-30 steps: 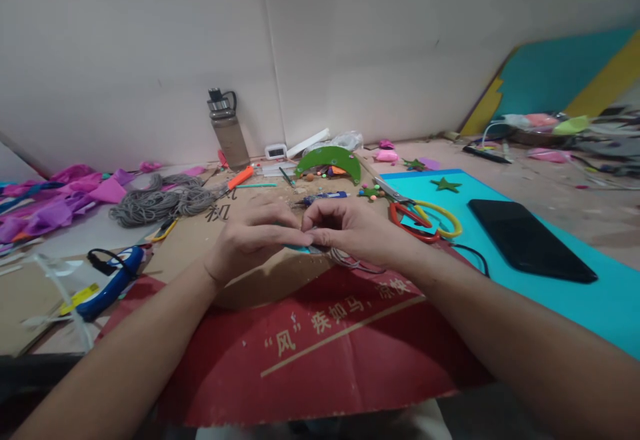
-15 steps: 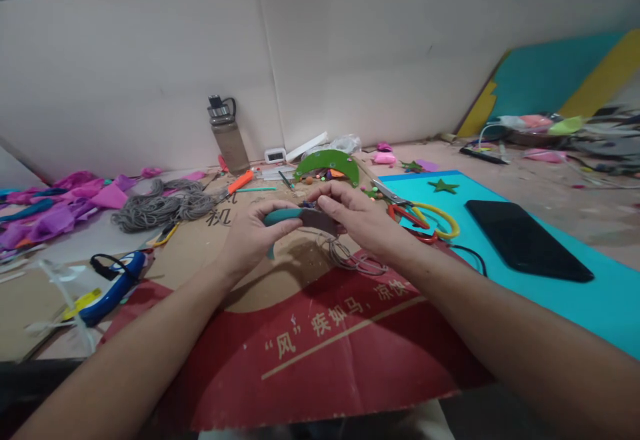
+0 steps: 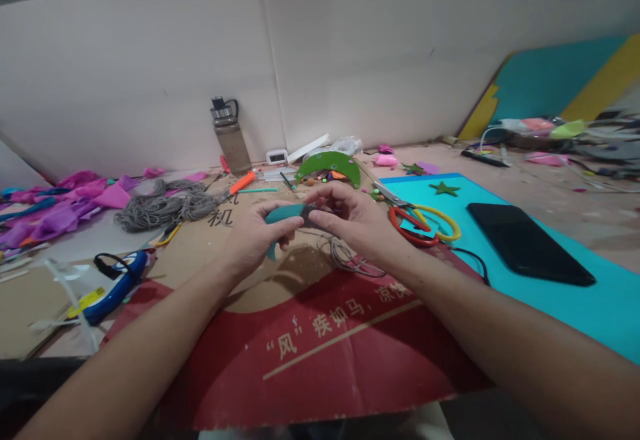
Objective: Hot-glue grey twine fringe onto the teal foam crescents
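Note:
My left hand (image 3: 253, 237) pinches a curved teal piece (image 3: 285, 213), perhaps a felt crescent, between thumb and fingers. A darker grey stretch of it runs toward my right hand (image 3: 357, 223), whose thumb presses on that end while the fingers curl behind. What lies under the right fingertips is hidden. Just below my hands, a loose coil of thin grey cord (image 3: 345, 260) rests on printed red and brown cardboard (image 3: 320, 367). Close behind the hands is a green crescent (image 3: 330, 163) with small coloured beads about it.
Scissors with red and yellow handles (image 3: 415, 227) lie right of my hands. A black phone (image 3: 530, 243) and a green star (image 3: 445, 189) rest on a blue sheet. Left are an orange cutter (image 3: 243, 183), a grey cord bundle (image 3: 163, 207) and a blue glue gun (image 3: 117, 287). A bottle (image 3: 233, 140) stands behind.
My right thumb has slid left along the piece toward my left hand. The right fingers now cover more of the grey part. My left hand keeps its hold.

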Action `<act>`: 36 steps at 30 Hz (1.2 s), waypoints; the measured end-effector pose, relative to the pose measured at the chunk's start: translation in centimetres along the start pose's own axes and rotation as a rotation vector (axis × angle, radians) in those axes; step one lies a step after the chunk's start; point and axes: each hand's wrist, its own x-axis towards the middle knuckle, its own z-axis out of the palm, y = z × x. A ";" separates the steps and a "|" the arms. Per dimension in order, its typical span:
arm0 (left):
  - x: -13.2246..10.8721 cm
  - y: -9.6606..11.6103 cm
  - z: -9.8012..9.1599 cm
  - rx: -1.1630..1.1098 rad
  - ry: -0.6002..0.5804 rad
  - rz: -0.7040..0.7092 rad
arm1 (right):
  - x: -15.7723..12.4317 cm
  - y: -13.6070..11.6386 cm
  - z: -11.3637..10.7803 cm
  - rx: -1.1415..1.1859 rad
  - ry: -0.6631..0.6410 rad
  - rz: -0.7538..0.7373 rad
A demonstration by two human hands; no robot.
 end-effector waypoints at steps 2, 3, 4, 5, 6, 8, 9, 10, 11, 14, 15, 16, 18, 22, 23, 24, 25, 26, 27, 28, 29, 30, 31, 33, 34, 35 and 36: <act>-0.1 0.1 0.1 0.003 -0.006 -0.019 | 0.0 0.0 0.2 0.014 0.011 0.011; -0.1 0.1 0.1 0.016 -0.003 -0.020 | 0.1 0.0 0.3 0.019 0.017 0.012; -0.2 0.1 0.1 0.036 0.001 -0.015 | 0.1 0.0 0.5 0.018 0.025 0.007; -0.2 0.1 0.2 0.056 0.007 -0.008 | 0.1 0.1 0.6 0.010 0.033 -0.005; -0.2 0.1 0.2 0.066 0.011 -0.003 | 0.2 0.1 0.8 -0.003 0.040 -0.020; -0.2 0.0 0.4 0.036 0.005 -0.006 | 0.2 0.2 0.9 -0.023 0.051 -0.043; -0.1 -0.1 0.5 -0.002 -0.007 -0.013 | 0.3 0.3 1.0 -0.016 0.051 -0.047; -0.1 -0.2 0.6 -0.048 -0.020 -0.020 | 0.3 0.3 1.0 0.004 0.043 -0.047; 0.0 -0.3 0.7 -0.093 -0.034 -0.028 | 0.3 0.2 0.9 0.032 0.030 -0.043; 0.1 -0.5 0.6 -0.181 -0.062 -0.050 | 0.2 -0.2 0.2 0.055 0.002 -0.014; 0.1 -0.4 0.5 -0.196 -0.062 -0.055 | 0.2 -0.4 -0.2 0.022 -0.004 -0.002; 0.1 -0.4 0.4 -0.204 -0.058 -0.058 | 0.2 -0.6 -0.5 -0.031 -0.012 0.006; 0.1 -0.2 0.1 -0.199 -0.051 -0.058 | 0.4 -0.9 -1.3 -0.149 -0.046 -0.001; 0.1 0.2 0.0 -0.138 -0.060 -0.068 | 0.8 -0.8 -2.0 -0.282 -0.121 -0.038; 0.1 0.2 0.0 -0.120 -0.059 -0.075 | 0.9 -0.6 -2.1 -0.276 -0.118 -0.032; 0.1 0.2 0.0 -0.104 -0.055 -0.080 | 1.0 -0.5 -2.0 -0.259 -0.106 -0.020; 0.1 0.1 0.1 -0.091 -0.049 -0.081 | 1.0 -0.4 -2.0 -0.234 -0.089 -0.005; 0.1 0.1 0.1 -0.084 -0.046 -0.081 | 1.0 -0.4 -2.0 -0.206 -0.066 0.011; 0.1 0.0 0.1 -0.079 -0.044 -0.078 | 1.0 -0.4 -1.9 -0.182 -0.047 0.028; 0.2 -0.1 0.1 -0.077 -0.043 -0.077 | 1.0 -0.4 -1.9 -0.165 -0.034 0.044; 0.2 -0.2 0.1 -0.075 -0.045 -0.077 | 0.9 -0.5 -1.8 -0.149 -0.022 0.055; 0.2 -0.2 0.0 -0.072 -0.047 -0.076 | 0.9 -0.6 -1.8 -0.134 -0.011 0.062; 0.3 -0.3 0.0 -0.067 -0.048 -0.073 | 0.9 -0.7 -1.7 -0.122 -0.003 0.065; 0.3 -0.3 0.0 -0.056 -0.048 -0.064 | 0.8 -0.8 -1.6 -0.105 0.006 0.070; 0.3 -0.3 0.0 -0.051 -0.048 -0.061 | 0.7 -0.8 -1.6 -0.102 0.010 0.074; 0.4 -0.3 0.0 -0.048 -0.045 -0.060 | 0.7 -0.8 -1.5 -0.104 0.013 0.080; 0.4 -0.3 0.1 -0.045 -0.041 -0.063 | 0.7 -0.8 -1.5 -0.109 0.017 0.086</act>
